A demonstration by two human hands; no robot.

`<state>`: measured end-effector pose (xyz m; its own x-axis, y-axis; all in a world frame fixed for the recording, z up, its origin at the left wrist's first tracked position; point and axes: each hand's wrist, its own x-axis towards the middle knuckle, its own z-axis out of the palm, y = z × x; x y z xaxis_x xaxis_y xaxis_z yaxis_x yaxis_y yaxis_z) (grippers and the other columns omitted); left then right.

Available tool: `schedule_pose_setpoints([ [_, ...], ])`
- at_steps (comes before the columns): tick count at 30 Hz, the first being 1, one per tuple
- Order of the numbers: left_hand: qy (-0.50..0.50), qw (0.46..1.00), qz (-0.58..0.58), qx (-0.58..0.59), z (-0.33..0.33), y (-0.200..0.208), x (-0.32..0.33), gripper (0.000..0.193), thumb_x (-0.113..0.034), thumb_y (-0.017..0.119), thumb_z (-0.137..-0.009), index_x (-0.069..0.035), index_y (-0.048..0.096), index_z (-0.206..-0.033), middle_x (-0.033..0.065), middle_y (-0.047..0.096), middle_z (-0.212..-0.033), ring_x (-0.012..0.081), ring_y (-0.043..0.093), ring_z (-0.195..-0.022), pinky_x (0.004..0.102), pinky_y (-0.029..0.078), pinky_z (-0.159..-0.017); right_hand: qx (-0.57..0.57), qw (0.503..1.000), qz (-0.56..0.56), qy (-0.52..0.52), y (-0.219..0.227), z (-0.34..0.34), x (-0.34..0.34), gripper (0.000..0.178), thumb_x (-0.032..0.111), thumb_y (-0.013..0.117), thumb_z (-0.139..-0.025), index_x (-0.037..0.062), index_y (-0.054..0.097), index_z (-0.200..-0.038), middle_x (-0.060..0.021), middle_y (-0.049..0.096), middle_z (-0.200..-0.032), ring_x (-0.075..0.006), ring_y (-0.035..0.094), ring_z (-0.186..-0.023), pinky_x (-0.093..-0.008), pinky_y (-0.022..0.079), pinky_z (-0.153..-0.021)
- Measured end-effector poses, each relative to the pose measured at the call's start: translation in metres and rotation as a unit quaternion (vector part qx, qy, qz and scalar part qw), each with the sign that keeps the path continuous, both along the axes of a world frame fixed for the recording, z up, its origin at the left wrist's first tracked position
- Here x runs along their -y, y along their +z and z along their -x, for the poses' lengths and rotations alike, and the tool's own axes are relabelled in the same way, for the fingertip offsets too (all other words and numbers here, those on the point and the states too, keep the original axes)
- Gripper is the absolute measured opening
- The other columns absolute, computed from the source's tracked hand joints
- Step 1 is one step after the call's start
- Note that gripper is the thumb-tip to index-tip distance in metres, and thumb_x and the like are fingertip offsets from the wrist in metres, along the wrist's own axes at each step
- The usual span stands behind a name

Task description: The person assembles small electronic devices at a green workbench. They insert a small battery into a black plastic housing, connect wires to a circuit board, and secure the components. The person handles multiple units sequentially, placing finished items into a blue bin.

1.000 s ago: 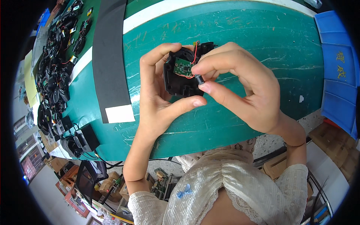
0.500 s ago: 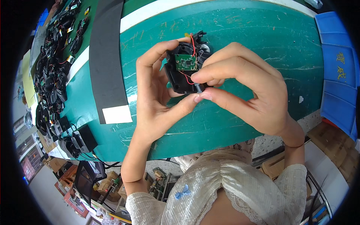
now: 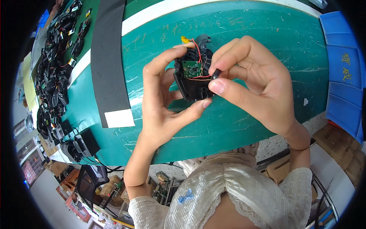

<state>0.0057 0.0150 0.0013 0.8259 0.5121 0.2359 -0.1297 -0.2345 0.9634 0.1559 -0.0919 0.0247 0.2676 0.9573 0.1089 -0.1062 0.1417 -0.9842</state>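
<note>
Above the bench, my left hand (image 3: 162, 97) grips a black plastic housing (image 3: 187, 89) by its sides, thumb at the near edge and fingers round the left and far side. Inside the housing lies a green circuit board (image 3: 192, 68) with a red wire (image 3: 197, 47) looping at its far end. My right hand (image 3: 251, 78) pinches a small black cylindrical part (image 3: 216, 74) between thumb and forefinger, just right of the board. Thin red and copper-coloured wires run from the board to that part. A yellow piece (image 3: 185, 39) sticks out at the housing's far end.
A green bench mat (image 3: 244, 23) lies below my hands, with a black strip (image 3: 108, 61) to the left. Heaped black cabled units (image 3: 53, 80) fill the far left. A black box (image 3: 87, 140) stands at the near left edge, a blue bin (image 3: 345, 76) at right.
My right hand has drawn the small black part away from the housing's near edge, up and to the right, pulling its wires straighter. The housing has shifted slightly right and nearer.
</note>
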Motion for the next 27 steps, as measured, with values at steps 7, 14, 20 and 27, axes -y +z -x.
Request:
schedule_pose_setpoints([
  [7, 0.041, 0.999, 0.009, -0.001, -0.006, -0.001, -0.001, 0.077, -0.008, 0.075, -0.069, -0.004, 0.029, -0.13, 0.0194, 0.039, -0.131, 0.0269, 0.047, -0.116, 0.0368, 0.044, -0.094, 0.036, 0.998, 0.007, -0.044, -0.002, 0.002, -0.005, 0.02, -0.006, 0.055, -0.084, -0.0029, 0.051, -0.103, -0.0069, 0.052, -0.096, -0.0105, 0.053, -0.09, -0.0233, 0.043, -0.081],
  [14, 0.022, 0.999, 0.021, 0.041, 0.003, -0.007, -0.006, 0.072, -0.009, 0.075, -0.068, -0.009, 0.036, -0.129, 0.011, 0.036, -0.127, 0.0244, 0.05, -0.106, 0.0341, 0.054, -0.081, 0.163, 0.977, 0.082, -0.109, 0.004, 0.011, 0.003, 0.015, -0.001, 0.058, -0.085, 0.0004, 0.053, -0.099, -0.0036, 0.055, -0.092, -0.0071, 0.051, -0.078, -0.0204, 0.043, -0.066],
  [20, 0.083, 0.989, -0.035, 0.118, 0.008, -0.018, -0.001, 0.069, -0.007, 0.073, -0.068, -0.007, 0.037, -0.126, 0.0114, 0.038, -0.12, 0.0204, 0.052, -0.096, 0.029, 0.054, -0.075, 0.119, 0.982, 0.066, -0.131, -0.017, 0.011, 0.007, 0.018, -0.002, 0.05, -0.089, -0.005, 0.05, -0.107, -0.0091, 0.052, -0.093, -0.01, 0.05, -0.075, -0.0219, 0.042, -0.069],
  [27, 0.083, 0.992, -0.029, 0.09, 0.006, -0.01, -0.002, 0.07, -0.008, 0.073, -0.068, -0.008, 0.037, -0.127, 0.0124, 0.04, -0.122, 0.0227, 0.052, -0.099, 0.031, 0.051, -0.078, 0.155, 0.972, -0.035, -0.174, -0.022, -0.015, -0.002, 0.022, 0.009, 0.043, -0.095, -0.0043, 0.051, -0.111, -0.0084, 0.053, -0.096, -0.0113, 0.052, -0.081, -0.0251, 0.044, -0.075],
])
